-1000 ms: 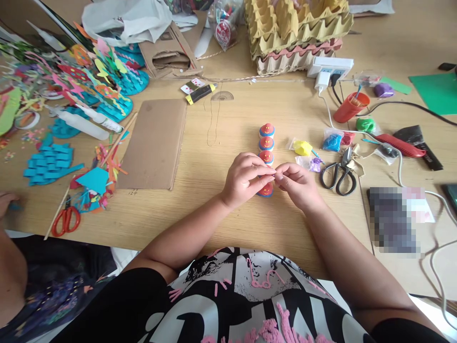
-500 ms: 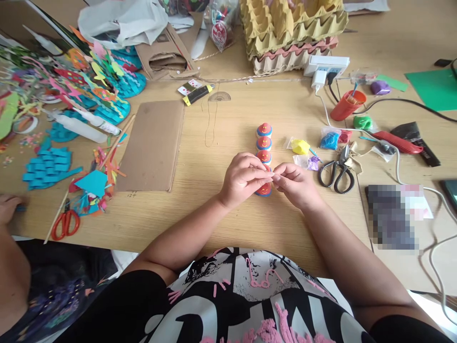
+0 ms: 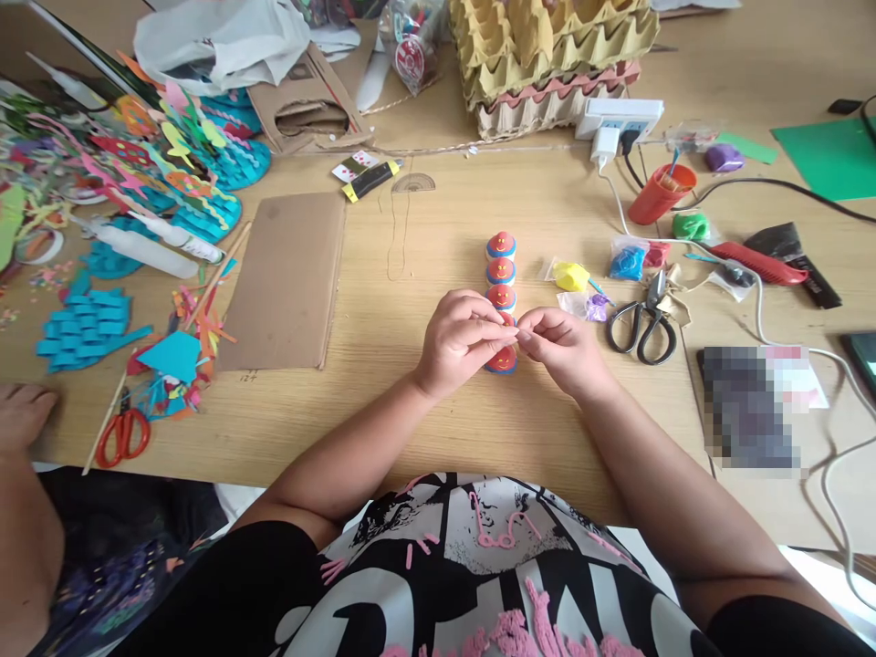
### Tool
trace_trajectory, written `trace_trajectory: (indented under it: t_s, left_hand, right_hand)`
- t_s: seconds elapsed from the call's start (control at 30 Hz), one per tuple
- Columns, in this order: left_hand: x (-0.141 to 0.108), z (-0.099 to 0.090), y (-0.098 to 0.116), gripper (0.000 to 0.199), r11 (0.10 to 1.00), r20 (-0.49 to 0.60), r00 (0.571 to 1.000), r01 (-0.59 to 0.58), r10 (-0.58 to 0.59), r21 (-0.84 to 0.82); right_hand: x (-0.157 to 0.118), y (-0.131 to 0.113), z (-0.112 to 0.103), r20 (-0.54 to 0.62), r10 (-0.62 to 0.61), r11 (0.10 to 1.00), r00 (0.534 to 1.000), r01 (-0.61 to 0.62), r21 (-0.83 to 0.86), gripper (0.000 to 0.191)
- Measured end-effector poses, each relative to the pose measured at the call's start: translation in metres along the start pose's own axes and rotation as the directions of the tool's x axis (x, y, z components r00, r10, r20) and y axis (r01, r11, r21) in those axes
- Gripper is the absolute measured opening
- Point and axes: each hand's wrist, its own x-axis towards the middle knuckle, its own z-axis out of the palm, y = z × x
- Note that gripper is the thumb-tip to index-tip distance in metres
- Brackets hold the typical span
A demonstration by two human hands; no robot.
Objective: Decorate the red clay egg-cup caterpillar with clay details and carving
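Observation:
My left hand (image 3: 462, 339) and my right hand (image 3: 557, 347) meet fingertip to fingertip above a row of small red-and-blue smiling figures (image 3: 501, 271). Both are closed in a pinch. Whatever sits between the fingertips is too small to name. The nearest figure (image 3: 502, 360) shows below my fingers, and another in the row is mostly covered by them. To the right of my right hand lie black-handled scissors (image 3: 643, 319), a bag of yellow clay (image 3: 570, 276) and a bag of purple clay (image 3: 594, 306).
A cardboard sheet (image 3: 284, 278) lies left, beside paper scraps, red scissors (image 3: 123, 436) and blue woven pieces (image 3: 86, 324). Egg trays (image 3: 554, 64), a power strip (image 3: 620, 119) with cables and a red cup (image 3: 662, 194) stand behind. Another person's hand (image 3: 24, 415) rests at the far left.
The whole view has shifted slightly, with things appearing a little further left. My hands keep the same pinch over the row. At the left edge, more of the other person's hand shows.

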Motion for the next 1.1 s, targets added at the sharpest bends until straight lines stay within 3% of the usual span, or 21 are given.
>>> trace_trajectory:
  t_s: [0.13,0.27,0.37,0.53,0.67,0.83,1.1]
  left_hand:
    - [0.002,0.001,0.001,0.007,0.998,-0.039,0.999,-0.018,0.016,-0.059]
    - [0.001,0.003,0.003,0.008,0.979,-0.011,0.990,0.135,-0.139,-0.154]
    - [-0.002,0.006,0.001,0.017,0.909,0.016,0.949,0.305,-0.314,-0.285]
    - [-0.004,0.010,-0.004,0.034,0.770,0.092,0.868,0.478,-0.489,-0.423]
    - [-0.003,0.010,-0.004,0.039,0.721,0.126,0.836,0.527,-0.533,-0.450]
    - [-0.004,0.010,-0.004,0.036,0.693,0.134,0.830,0.531,-0.541,-0.488]
    - [-0.005,0.011,-0.006,0.032,0.660,0.142,0.823,0.533,-0.550,-0.530]
  right_hand:
    - [-0.001,-0.003,0.001,0.002,-0.025,0.999,1.000,0.025,-0.032,0.049]
    - [-0.001,-0.006,-0.002,-0.033,-0.069,0.991,0.997,0.064,-0.118,0.046]
    - [0.001,-0.004,-0.005,-0.104,-0.073,0.994,0.992,0.064,-0.088,0.042]
    - [0.004,-0.003,-0.004,-0.109,0.074,0.994,0.991,-0.065,0.083,0.032]
    - [0.004,-0.006,-0.002,-0.049,0.120,0.976,0.992,-0.109,0.190,0.028]
    - [0.005,-0.005,-0.005,-0.015,0.125,0.960,0.992,-0.117,0.256,0.036]
    - [0.005,-0.001,-0.004,-0.062,0.112,0.977,0.992,-0.098,0.189,0.057]
